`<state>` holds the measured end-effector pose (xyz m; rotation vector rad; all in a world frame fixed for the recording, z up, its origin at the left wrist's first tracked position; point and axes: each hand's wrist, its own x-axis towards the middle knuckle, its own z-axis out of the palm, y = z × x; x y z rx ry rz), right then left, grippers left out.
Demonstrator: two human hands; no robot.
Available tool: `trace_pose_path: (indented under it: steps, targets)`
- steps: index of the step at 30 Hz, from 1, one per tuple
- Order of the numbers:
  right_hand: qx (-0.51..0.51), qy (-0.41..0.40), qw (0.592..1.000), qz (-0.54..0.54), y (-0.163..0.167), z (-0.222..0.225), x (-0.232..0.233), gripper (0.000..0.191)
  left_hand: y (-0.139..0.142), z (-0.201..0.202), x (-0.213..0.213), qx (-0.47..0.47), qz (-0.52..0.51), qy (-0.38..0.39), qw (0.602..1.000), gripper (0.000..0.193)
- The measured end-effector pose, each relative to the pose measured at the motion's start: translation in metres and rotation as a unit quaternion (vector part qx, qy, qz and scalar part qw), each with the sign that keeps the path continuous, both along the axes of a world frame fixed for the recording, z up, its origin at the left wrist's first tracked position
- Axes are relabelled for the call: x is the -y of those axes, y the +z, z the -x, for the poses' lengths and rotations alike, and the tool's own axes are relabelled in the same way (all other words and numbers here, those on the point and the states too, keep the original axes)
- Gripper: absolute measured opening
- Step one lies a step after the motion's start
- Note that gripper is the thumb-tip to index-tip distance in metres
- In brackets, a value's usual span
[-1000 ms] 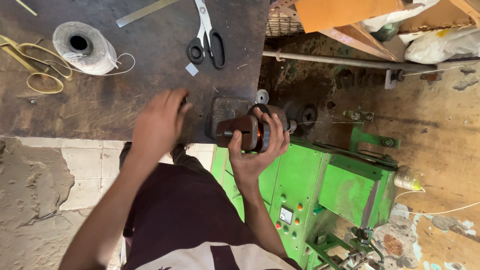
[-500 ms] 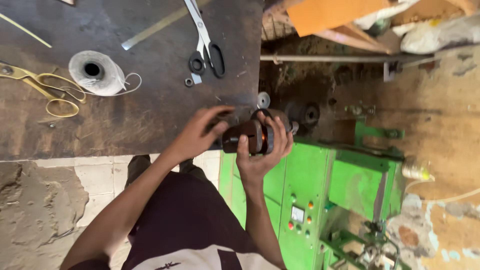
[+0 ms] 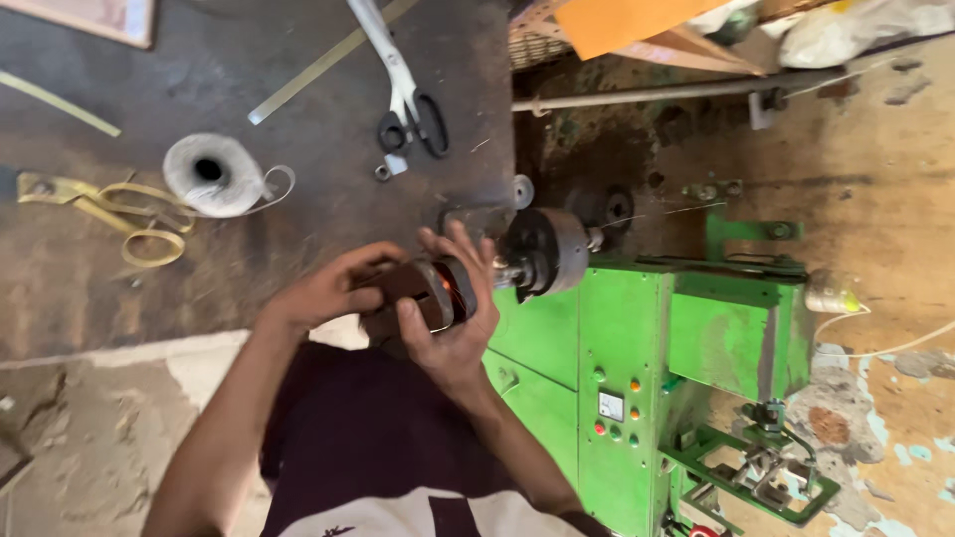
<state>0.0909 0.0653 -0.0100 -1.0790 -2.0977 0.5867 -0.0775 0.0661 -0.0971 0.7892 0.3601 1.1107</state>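
Both my hands hold a dark cylindrical coil former (image 3: 438,290) with copper wire showing in its middle. My left hand (image 3: 323,290) grips its left end. My right hand (image 3: 460,323) wraps around it from below, fingers curled over the top. The former's right end meets the grey round chuck (image 3: 549,251) of a green winding machine (image 3: 637,338). A thin wire runs from the chuck area off to the right.
A dark worktable (image 3: 298,189) holds a spool of white twine (image 3: 211,175), black-handled scissors (image 3: 406,94), yellow-handled scissors (image 3: 109,211), a metal strip (image 3: 318,68) and a small washer (image 3: 382,172). The machine's front carries buttons and a small meter (image 3: 610,406). A metal pipe (image 3: 676,91) runs behind.
My left hand has come down from just above the table's edge and closed on the left end of the coil former. My right hand has kept its hold.
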Motion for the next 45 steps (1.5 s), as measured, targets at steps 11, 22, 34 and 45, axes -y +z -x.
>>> trace_pose_path:
  steps: [11,22,34,45]
  targets:
    - [0.021,0.201,0.871,0.448,-0.018,-0.064,0.003,0.094,-0.008,0.043,0.087,-0.326,0.031,0.005,0.945,0.069]
    - [0.176,0.02,0.907,0.382,-0.01,-0.187,0.013,0.011,0.01,0.019,0.059,-0.485,0.022,-0.253,0.837,0.061]
    - [0.214,0.299,0.887,0.28,0.036,-0.118,-0.026,0.069,0.062,-0.045,0.005,-0.629,-0.078,-0.353,0.688,0.046]
    - [-0.01,0.133,0.756,0.641,-0.03,-0.045,-0.049,0.059,0.063,0.019,-0.029,-0.681,0.009,-0.1,0.725,0.08]
